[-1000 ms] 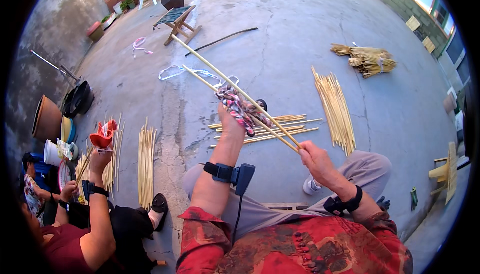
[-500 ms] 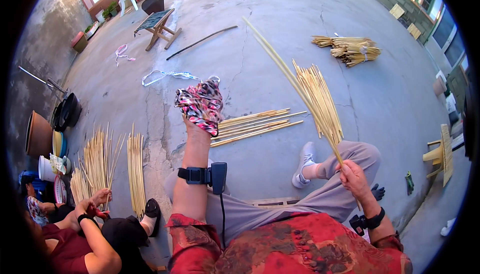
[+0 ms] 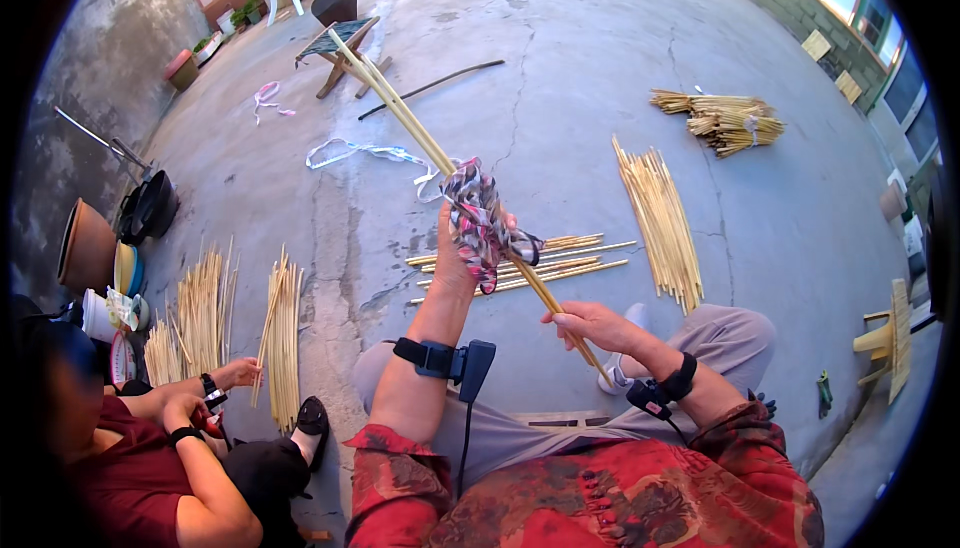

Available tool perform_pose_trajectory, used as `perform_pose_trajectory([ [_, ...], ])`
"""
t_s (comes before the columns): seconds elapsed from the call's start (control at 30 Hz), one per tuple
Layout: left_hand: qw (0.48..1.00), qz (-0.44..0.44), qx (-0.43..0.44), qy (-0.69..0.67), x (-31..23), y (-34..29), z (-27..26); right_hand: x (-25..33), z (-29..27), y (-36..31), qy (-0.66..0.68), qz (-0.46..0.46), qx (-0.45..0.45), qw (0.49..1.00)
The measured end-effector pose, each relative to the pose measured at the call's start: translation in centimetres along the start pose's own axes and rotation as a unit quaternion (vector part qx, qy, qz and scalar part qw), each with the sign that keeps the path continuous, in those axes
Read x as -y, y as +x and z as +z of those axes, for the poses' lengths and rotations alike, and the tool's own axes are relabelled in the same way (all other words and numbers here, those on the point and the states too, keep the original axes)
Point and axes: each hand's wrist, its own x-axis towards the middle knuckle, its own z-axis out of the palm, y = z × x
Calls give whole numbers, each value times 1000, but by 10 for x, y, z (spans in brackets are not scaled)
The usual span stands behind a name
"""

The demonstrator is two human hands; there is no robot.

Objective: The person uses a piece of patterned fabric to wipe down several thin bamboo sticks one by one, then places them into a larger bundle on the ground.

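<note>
A patterned pink, black and white cloth (image 3: 474, 210) is wrapped around a few long straw-coloured stalks (image 3: 405, 116). My left hand (image 3: 455, 260) is closed around the cloth, with the stalks passing through it. Below, my right hand (image 3: 592, 328) grips the lower ends of the same stalks, which slant up to the left. Loose stalks (image 3: 570, 270) lie crosswise on the concrete beyond my hands. A larger spread of stalks (image 3: 660, 223) lies to the right, near my bent knee. The cloth hides part of my left fingers.
At left, a co-worker's hand (image 3: 240, 372) holds a stalk beside upright-looking stalk piles (image 3: 284, 338). Tied bundles (image 3: 735, 126) lie far right. A folding stool (image 3: 345, 48), a dark stick (image 3: 430, 90) and a pale ribbon (image 3: 360, 150) are ahead. A small wooden stool (image 3: 885, 338) stands right.
My right hand has swung left with the stalks. My left hand has moved right, and its cloth now encloses them. The co-worker's hand has shifted to the nearer pile.
</note>
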Motion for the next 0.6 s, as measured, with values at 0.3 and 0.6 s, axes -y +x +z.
perform_pose_trajectory([
  [0.3, 972, -128, -27, 195, 10, 3, 39, 85, -27, -56, -594, -438, -338, 584],
  [0.6, 563, 33, 253, 786, 35, -18, 57, 106, -41, -100, -766, -190, -212, 577],
])
